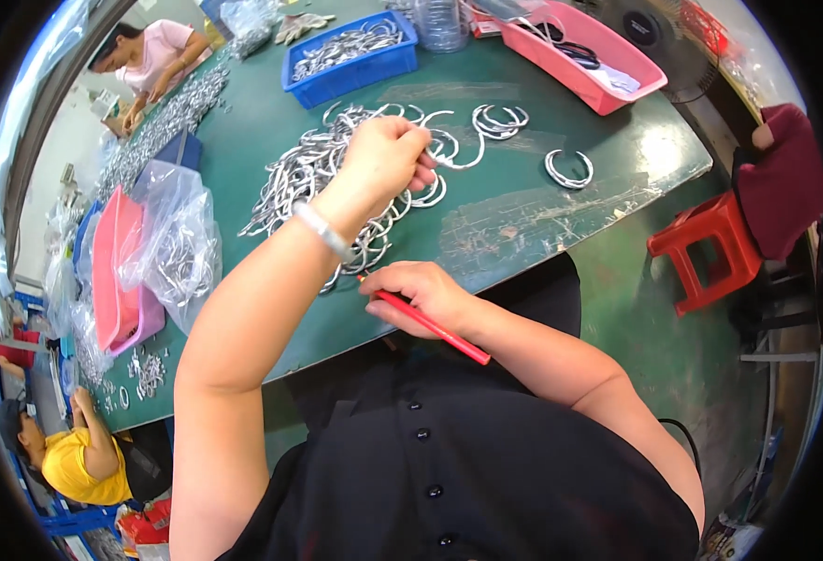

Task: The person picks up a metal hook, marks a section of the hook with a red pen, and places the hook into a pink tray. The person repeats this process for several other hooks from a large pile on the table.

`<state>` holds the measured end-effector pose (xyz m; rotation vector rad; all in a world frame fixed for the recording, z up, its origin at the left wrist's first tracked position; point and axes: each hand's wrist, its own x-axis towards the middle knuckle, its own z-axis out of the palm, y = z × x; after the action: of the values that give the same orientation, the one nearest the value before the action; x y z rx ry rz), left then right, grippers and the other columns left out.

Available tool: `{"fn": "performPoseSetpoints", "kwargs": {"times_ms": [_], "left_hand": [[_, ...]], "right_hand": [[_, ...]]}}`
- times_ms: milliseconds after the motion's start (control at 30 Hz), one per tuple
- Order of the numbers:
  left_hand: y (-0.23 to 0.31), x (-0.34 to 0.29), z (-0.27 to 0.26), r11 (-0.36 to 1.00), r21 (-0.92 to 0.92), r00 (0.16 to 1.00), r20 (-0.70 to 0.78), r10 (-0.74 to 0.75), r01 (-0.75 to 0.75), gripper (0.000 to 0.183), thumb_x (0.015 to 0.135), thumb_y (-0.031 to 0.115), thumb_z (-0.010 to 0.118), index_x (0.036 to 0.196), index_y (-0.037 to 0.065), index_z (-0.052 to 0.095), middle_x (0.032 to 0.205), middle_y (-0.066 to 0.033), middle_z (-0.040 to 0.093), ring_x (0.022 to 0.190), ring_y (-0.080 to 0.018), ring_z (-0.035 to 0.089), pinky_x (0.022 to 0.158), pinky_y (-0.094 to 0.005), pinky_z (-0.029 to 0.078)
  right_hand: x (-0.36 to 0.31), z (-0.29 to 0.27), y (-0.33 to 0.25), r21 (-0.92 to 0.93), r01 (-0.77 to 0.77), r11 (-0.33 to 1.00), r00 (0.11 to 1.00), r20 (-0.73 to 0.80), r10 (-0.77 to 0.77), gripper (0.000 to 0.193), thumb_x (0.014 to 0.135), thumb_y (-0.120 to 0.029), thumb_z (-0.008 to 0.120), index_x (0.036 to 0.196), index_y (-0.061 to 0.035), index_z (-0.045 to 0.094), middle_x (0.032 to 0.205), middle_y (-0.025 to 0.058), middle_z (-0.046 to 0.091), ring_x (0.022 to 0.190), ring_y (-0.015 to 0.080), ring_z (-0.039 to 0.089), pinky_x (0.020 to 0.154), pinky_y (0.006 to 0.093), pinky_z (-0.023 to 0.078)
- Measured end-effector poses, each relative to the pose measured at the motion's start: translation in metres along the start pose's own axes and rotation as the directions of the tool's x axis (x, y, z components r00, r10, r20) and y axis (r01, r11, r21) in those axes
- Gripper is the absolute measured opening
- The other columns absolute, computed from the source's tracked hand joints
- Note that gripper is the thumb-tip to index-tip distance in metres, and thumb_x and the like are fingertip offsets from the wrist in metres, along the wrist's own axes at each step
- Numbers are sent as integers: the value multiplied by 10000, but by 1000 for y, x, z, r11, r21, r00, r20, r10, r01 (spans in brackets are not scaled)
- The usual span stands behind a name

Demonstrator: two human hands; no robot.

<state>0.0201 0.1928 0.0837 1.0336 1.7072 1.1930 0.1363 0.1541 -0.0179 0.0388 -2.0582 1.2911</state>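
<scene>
My left hand (388, 154) reaches over a heap of silver, C-shaped open bangles (304, 173), its fingers pinched on the end of one silver bangle (468, 165) at the heap's right side. Closer to me, at the table's front edge, my right hand (419, 292) is closed round a slim red pen (435, 327), which slants down to the right. The pen's tip lies near the heap's lower end. To the right of the heap lie a small cluster of bangles (501, 122) and one separate bangle (570, 170).
The green table (514, 215) carries a blue bin (350, 89) of metal parts and a pink tray (608, 98) at the back. At left are a plastic bag (187, 252) and a pink bin (117, 271). Two people work further left. A red stool (710, 248) stands right.
</scene>
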Motion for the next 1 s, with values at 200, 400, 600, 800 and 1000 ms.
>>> {"fn": "performPoseSetpoints", "kwargs": {"times_ms": [200, 400, 600, 800, 1000], "left_hand": [[10, 66, 50, 997, 14, 997, -6, -76, 76, 145, 819, 88, 491, 840, -39, 557, 709, -103, 577, 560, -154, 576, 475, -235, 475], [7, 107, 70, 969, 18, 969, 25, -246, 246, 208, 855, 110, 480, 868, -91, 532, 753, -140, 588, 567, -201, 594, 482, -263, 509], [21, 92, 30, 866, 489, 994, 61, 86, -105, 264, 846, 180, 505, 990, -31, 568, 740, -113, 610, 572, -161, 606, 527, -268, 494], [6, 23, -61, 662, 703, 947, 52, 316, -259, 230, 762, 221, 567, 893, 45, 637, 812, -132, 635, 753, -249, 609, 685, -322, 473], [-46, -36, -99, 592, 764, 892, -47, 449, -257, 131, 737, 107, 633, 828, 16, 613, 710, -69, 580, 617, -138, 542, 570, -275, 439]], "right_hand": [[-2, -1, 4, 19, 6, 1000, 1000, 12, -6, 159, 721, -88, 608, 860, -44, 546, 671, 130, 539, 627, 303, 547, 568, 367, 443], [-1, -3, 4, 49, 9, 999, 1000, 23, -10, 160, 719, -82, 610, 858, -39, 543, 665, 127, 537, 624, 301, 548, 565, 370, 443], [-2, -8, 5, 63, 2, 998, 1000, -24, -1, 168, 709, -77, 638, 858, -40, 569, 709, 119, 579, 657, 292, 574, 583, 351, 466], [-2, -8, 3, 45, -20, 999, 1000, 6, 19, 176, 713, -78, 646, 867, -35, 574, 756, 113, 594, 678, 283, 581, 610, 332, 473], [-1, -2, 2, 19, 2, 1000, 1000, 15, -2, 192, 709, -75, 655, 880, -38, 574, 749, 100, 591, 665, 262, 578, 605, 316, 468]]}}
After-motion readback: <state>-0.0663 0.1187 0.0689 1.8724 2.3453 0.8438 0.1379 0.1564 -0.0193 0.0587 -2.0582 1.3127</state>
